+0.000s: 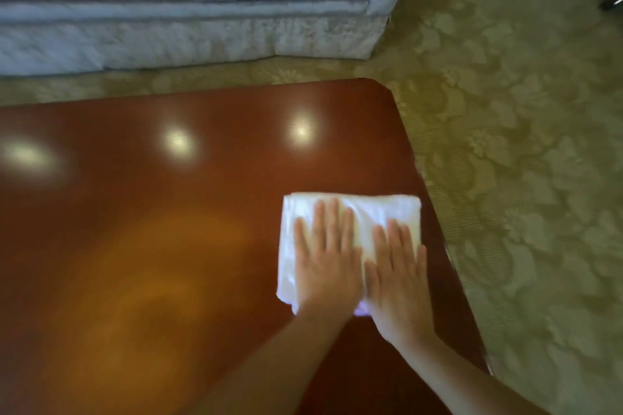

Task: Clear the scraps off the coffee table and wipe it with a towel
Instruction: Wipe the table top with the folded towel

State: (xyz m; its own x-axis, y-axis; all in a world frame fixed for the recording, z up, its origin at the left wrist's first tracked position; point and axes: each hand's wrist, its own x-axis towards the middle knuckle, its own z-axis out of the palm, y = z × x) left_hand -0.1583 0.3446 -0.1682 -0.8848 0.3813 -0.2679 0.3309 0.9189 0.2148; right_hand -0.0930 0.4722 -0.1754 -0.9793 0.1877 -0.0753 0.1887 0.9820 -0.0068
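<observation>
Both hands, left [325,259] and right [397,280], press flat on the towel [350,232], fingers straight, gripping nothing, lower right of frame near the tabletop [168,212] edge. No scraps visible, though it's blurry, so clearing looks done. Wiping underway, most surface probably left.

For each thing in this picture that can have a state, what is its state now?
coffee table: polished top, reflecting lights.
white towel: folded, flat on the table near its right edge.
left hand: open, fingers straight, pressing on the towel.
right hand: open, fingers straight, pressing on the towel beside the left hand.
sofa: seat cushions in place.
</observation>
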